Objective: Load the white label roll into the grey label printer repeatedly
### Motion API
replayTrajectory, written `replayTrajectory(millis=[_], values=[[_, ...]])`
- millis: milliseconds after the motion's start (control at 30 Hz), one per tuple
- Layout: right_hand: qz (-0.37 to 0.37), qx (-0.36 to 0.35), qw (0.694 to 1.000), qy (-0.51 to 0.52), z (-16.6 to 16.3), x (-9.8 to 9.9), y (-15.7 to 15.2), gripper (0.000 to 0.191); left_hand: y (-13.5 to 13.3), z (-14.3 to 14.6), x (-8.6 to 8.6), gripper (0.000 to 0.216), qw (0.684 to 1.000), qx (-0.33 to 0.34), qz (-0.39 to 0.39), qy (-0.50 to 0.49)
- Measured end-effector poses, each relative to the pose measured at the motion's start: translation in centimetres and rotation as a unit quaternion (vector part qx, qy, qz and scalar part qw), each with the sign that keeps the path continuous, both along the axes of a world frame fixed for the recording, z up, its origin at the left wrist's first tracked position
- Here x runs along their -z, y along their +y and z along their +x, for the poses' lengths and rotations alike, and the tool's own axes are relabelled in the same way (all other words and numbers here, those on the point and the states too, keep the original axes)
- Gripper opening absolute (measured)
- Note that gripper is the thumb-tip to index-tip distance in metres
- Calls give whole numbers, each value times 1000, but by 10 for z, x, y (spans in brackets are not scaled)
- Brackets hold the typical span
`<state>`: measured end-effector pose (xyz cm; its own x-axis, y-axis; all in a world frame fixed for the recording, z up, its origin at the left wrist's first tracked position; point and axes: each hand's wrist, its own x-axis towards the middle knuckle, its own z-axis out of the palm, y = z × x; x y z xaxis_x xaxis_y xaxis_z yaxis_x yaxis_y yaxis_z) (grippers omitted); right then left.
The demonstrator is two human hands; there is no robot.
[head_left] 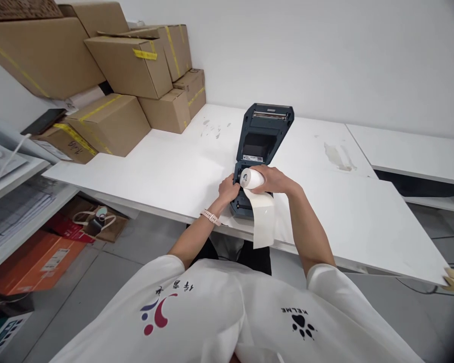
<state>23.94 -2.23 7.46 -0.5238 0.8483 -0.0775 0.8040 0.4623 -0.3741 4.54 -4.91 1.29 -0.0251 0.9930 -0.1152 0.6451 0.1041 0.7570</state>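
Observation:
A dark label printer [263, 141] sits on the white table [166, 171] with its lid swung up and back. My right hand [273, 179] is wrapped round a white label roll [250, 178], held over the printer's open bay. A loose strip of labels [264, 217] hangs from the roll over the table's front edge. My left hand [228, 188] rests against the printer's left side, fingers curled at the bay's edge; whether it grips anything is hidden. A pale watch band [211, 217] is on my left wrist.
Several taped cardboard boxes [124, 80] are stacked at the table's back left. A shelf unit [11, 201] with papers and cartons stands at the left. A bag [94, 224] lies on the floor below. A second white table [412, 151] adjoins on the right.

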Motion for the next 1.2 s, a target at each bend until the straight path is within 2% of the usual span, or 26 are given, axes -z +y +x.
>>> replayTrajectory(millis=[300, 467, 567, 633, 700, 767, 833, 867, 900, 933, 1000, 1067, 1133, 1200], values=[[-1, -21, 998, -67, -5, -6, -2, 77, 1, 0, 4, 46, 1000, 1, 11, -12], [-8, -26, 997, -72, -8, 12, 8, 75, 0, 0, 3, 45, 1000, 0, 14, -21], [20, -8, 1000, -16, -9, 22, 7, 63, 0, 0, 3, 44, 999, 0, 17, -32], [34, 11, 994, 105, -8, 19, 4, 47, 0, -1, 3, 44, 999, -1, 14, -41], [101, 77, 959, 255, -7, 7, 2, 37, -1, -1, 3, 45, 998, 1, 14, -54], [237, 178, 884, 363, -5, -11, 7, 40, -2, -2, 3, 46, 998, 2, 11, -65], [346, 230, 814, 406, -1, -31, 22, 44, -3, -2, 3, 48, 997, 1, 6, -74], [364, 232, 800, 416, 1, -41, 33, 48, -3, -2, 3, 49, 997, 0, 6, -78], [353, 222, 805, 423, 3, -49, 45, 56, -3, -2, 3, 50, 997, -2, 6, -81], [314, 208, 822, 427, 5, -56, 57, 65, -3, -2, 2, 50, 997, -4, 5, -83], [202, 179, 863, 428, 8, -65, 76, 80, -2, -2, 1, 49, 996, -9, 3, -83], [124, 160, 881, 427, 8, -71, 82, 87, -4, -2, 0, 47, 996, -7, -1, -90], [120, 160, 878, 435, 8, -72, 71, 86, -10, -5, 2, 46, 992, 14, 3, -125], [164, 167, 864, 446, 7, -70, 45, 78, -21, -10, 7, 49, 981, 28, 2, -191]])
